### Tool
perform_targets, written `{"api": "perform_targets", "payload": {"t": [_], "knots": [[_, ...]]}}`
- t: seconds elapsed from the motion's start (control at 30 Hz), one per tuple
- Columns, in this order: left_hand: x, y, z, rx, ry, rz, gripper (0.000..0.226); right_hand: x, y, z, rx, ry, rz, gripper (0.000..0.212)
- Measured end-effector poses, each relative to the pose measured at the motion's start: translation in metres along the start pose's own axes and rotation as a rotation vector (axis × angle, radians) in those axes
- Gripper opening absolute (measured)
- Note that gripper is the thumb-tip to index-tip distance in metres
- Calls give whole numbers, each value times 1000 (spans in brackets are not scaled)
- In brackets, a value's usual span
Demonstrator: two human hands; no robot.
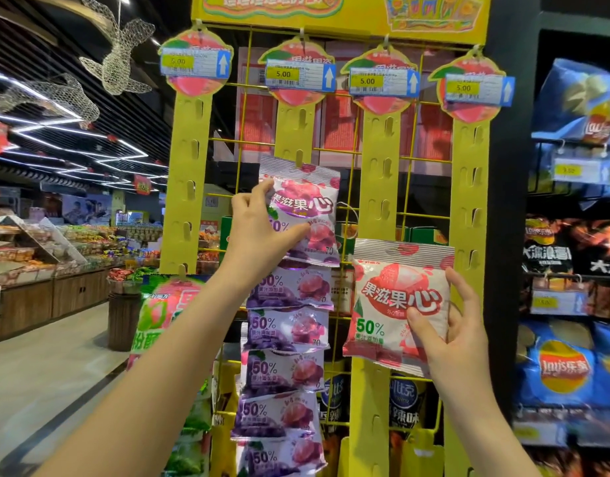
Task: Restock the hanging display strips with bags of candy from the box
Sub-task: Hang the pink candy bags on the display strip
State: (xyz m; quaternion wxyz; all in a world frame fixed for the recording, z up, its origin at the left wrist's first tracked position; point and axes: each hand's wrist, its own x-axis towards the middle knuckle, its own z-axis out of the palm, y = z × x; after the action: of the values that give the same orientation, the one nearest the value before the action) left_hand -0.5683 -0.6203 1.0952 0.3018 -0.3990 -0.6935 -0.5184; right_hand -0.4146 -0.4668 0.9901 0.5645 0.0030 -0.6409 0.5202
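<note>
Left hand (258, 232) pinching top purple candy bag (305, 215) on second yellow strip (298, 132); right hand (451, 328) gripping pink candy bag (393, 297) against third strip (381, 173).

Both forearms are bare, with no sleeve in view. The left hand (258, 232) and right hand (458, 325) wear nothing. Nails are short and plain.

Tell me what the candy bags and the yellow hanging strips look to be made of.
Purple candy bag: glossy plastic film, judging by its sheen, crinkles and ribbed seal. Pink candy bag: apparently the same. Yellow hanging strips: flat, matte, die-cut tabs, probably card or thin plastic.
</note>
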Motion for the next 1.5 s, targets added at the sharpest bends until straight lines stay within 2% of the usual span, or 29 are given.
{"api": "perform_targets", "payload": {"t": [0.2, 0.3, 0.37, 0.47, 0.57, 0.7, 0.83, 1.07, 1.23, 1.5], "knots": [[-33, -3, -2, 190, 161, 155, 57, -18, 9, -13, -50, 22, 32, 58], [-67, -2, 5, 125, 145, 231, 43, -33, 17, -23, -74, 43, 73, 58], [-94, -3, 14, 34, 67, 254, 34, -45, 23, -31, -89, 58, 105, 58], [-134, -13, 35, -106, -107, 130, 24, -64, 35, -44, -112, 71, 160, 56], [-170, -28, 62, -141, -231, 0, 19, -83, 45, -56, -153, 79, 204, 56], [-209, -44, 90, -155, -320, -182, 25, -107, 57, -71, -168, 91, 280, 56], [-232, -57, 109, -148, -318, -282, 35, -131, 67, -86, -176, 65, 362, 55], [-243, -64, 129, -106, -338, -286, 40, -162, 86, -95, -182, -32, 488, 58], [-242, -67, 135, -72, -308, -260, 31, -178, 100, -95, -194, -104, 542, 61], [-237, -68, 142, -111, -370, -297, 20, -188, 115, -91, -142, -176, 605, 56]]}}
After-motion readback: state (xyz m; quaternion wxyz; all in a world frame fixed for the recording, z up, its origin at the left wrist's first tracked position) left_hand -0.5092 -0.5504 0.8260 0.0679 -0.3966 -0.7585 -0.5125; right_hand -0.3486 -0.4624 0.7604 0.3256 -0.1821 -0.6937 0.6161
